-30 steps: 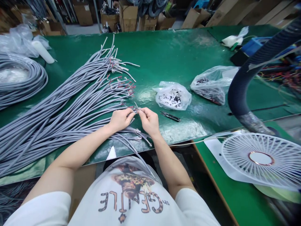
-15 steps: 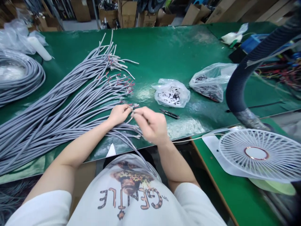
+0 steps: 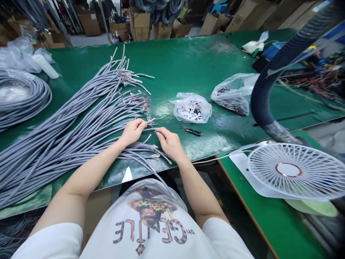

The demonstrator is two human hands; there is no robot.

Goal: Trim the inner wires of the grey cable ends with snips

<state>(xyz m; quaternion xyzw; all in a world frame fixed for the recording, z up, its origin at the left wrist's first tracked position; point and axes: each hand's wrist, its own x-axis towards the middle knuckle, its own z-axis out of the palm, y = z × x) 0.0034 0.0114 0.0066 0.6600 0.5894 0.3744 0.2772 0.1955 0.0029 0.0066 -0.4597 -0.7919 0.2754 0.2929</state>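
Observation:
Many grey cables (image 3: 81, 122) lie fanned across the green table, their stripped ends toward the middle. My left hand (image 3: 134, 130) is closed on the end of one grey cable, where thin wires stick out past the fingertips. Just to its right, my right hand (image 3: 169, 142) pinches a thin dark strand that runs toward the left fingertips. Black thread snips (image 3: 191, 130) lie right of my right hand. Behind them is an open plastic bag (image 3: 192, 108) of small white and dark pieces.
Another clear bag (image 3: 234, 94) holds dark pieces at the right. A thick black hose (image 3: 260, 97) curves down beside a white fan (image 3: 291, 169). Coiled grey cable (image 3: 40, 90) and a white roll (image 3: 45, 66) sit at the left. Cardboard boxes stand behind the table.
My right hand has moved slightly left and down, and a thin dark strand now shows between the hands. The whole view has shifted a little.

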